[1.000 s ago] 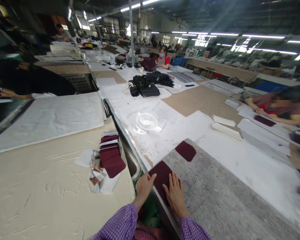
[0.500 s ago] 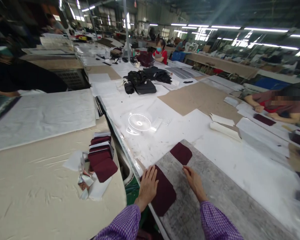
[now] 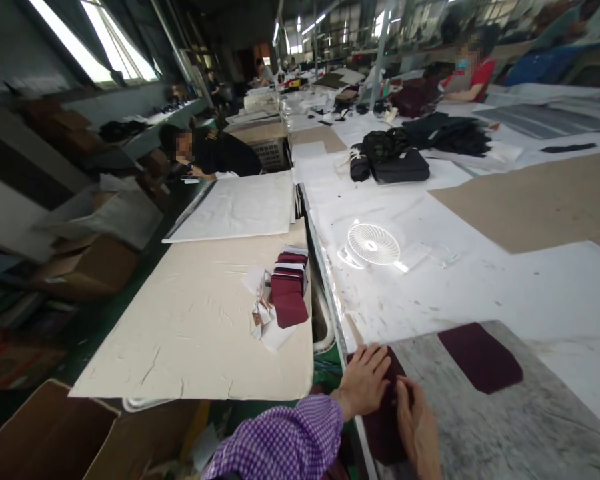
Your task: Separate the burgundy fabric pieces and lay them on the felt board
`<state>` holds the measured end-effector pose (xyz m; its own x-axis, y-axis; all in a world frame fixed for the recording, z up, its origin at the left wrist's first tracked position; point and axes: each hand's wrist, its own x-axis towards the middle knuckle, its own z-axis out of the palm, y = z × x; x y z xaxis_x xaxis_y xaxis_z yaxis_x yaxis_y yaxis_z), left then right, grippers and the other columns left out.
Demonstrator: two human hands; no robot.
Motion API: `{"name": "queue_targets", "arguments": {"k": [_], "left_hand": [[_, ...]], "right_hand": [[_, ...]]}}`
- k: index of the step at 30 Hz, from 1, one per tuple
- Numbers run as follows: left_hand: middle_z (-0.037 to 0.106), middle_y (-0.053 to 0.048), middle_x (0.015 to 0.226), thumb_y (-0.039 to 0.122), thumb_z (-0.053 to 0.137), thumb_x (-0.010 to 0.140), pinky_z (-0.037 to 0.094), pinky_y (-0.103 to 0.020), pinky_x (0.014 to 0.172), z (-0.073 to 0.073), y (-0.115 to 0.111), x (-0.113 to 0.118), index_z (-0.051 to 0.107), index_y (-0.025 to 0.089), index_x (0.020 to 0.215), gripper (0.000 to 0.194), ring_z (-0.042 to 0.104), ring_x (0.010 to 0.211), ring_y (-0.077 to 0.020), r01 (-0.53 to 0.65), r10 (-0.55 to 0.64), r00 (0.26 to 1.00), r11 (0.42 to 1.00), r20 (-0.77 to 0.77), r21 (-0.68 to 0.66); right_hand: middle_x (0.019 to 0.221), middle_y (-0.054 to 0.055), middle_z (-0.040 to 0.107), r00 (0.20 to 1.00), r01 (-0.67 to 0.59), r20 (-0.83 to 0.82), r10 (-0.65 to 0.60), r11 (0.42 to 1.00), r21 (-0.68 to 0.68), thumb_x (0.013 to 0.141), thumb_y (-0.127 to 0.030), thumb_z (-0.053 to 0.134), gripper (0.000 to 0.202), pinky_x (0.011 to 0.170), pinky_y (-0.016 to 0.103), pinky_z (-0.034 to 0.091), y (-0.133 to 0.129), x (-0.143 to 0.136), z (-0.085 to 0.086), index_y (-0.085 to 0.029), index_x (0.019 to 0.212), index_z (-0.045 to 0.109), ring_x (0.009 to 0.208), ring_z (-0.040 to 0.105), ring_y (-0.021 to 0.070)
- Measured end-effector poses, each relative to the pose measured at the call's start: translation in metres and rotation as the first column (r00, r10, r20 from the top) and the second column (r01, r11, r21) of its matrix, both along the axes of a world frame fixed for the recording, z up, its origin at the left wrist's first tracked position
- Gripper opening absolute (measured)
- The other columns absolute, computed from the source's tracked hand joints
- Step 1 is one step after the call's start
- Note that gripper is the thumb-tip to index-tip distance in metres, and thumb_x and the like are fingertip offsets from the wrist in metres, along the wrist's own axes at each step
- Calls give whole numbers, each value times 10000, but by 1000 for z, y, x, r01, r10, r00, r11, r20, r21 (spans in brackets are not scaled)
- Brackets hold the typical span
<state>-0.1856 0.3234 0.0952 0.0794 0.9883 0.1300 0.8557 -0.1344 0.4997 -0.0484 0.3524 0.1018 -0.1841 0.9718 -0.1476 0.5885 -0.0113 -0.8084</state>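
My left hand (image 3: pixel 365 379) lies palm down with fingers stretched out on a maroon fabric piece (image 3: pixel 383 433) near the table edge. Beside it, my right hand (image 3: pixel 418 423) is at the same piece's right side, thumb and fingers drawn together. What they pinch, if anything, is too small or hidden to make out. A second maroon fabric piece (image 3: pixel 480 357) lies flat on the grey mottled board (image 3: pixel 480 433), to the right of my hands. The near piece rests on this board too, partly covered by both hands.
Left of the gap, a cream-covered table (image 3: pixel 195 320) bears a stack of maroon and white pieces (image 3: pixel 289 287). A small white fan (image 3: pixel 374 245) lies on the white table, with black fabric bundles (image 3: pixel 400 167) behind. A person in black (image 3: pixel 233 152) leans at the far left table; cardboard boxes (image 3: pixel 87 267) stand left.
My view has swung left. My right hand has moved from beside the far maroon piece to the near one, close to my left hand, which stays on that near piece.
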Motion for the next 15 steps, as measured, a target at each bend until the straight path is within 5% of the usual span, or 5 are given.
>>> {"name": "queue_targets", "arguments": {"k": [4, 7, 10, 15], "left_hand": [[448, -86, 1449, 333, 423, 919, 271, -407, 1168, 1, 3, -17, 426, 150, 1374, 490, 329, 1385, -213, -56, 57, 962, 998, 267, -12], [574, -64, 1321, 226, 478, 868, 358, -339, 1114, 4, 0, -56, 562, 194, 1235, 378, 460, 1284, -184, -295, 314, 869, 949, 382, -109], [637, -57, 1183, 164, 526, 816, 385, -321, 1069, 1, -11, -118, 614, 203, 1110, 309, 549, 1157, -185, -584, 651, 690, 759, 316, -289], [538, -217, 1245, 174, 522, 822, 326, -428, 1068, -22, -29, -224, 469, 70, 1217, 411, 468, 1244, -300, -812, 899, 394, 437, 190, -387]], "right_hand": [[896, 154, 703, 999, 41, 34, -41, 999, 4, 749, -661, 417, 574, 711, 391, 539, -16, 7, -6, -158, 940, 616, 795, 674, 282], [961, 148, 704, 998, 9, 56, -11, 999, 44, 724, -658, 445, 567, 765, 389, 538, -19, 5, 0, -167, 937, 633, 887, 666, 292], [980, 142, 706, 997, 7, 78, -9, 999, 31, 701, -652, 463, 578, 793, 399, 541, -22, 1, 7, -165, 957, 641, 920, 662, 301], [972, 119, 714, 992, 72, 102, -70, 997, -13, 686, -647, 502, 557, 772, 392, 562, -37, -2, 13, -195, 972, 654, 928, 666, 306]]}}
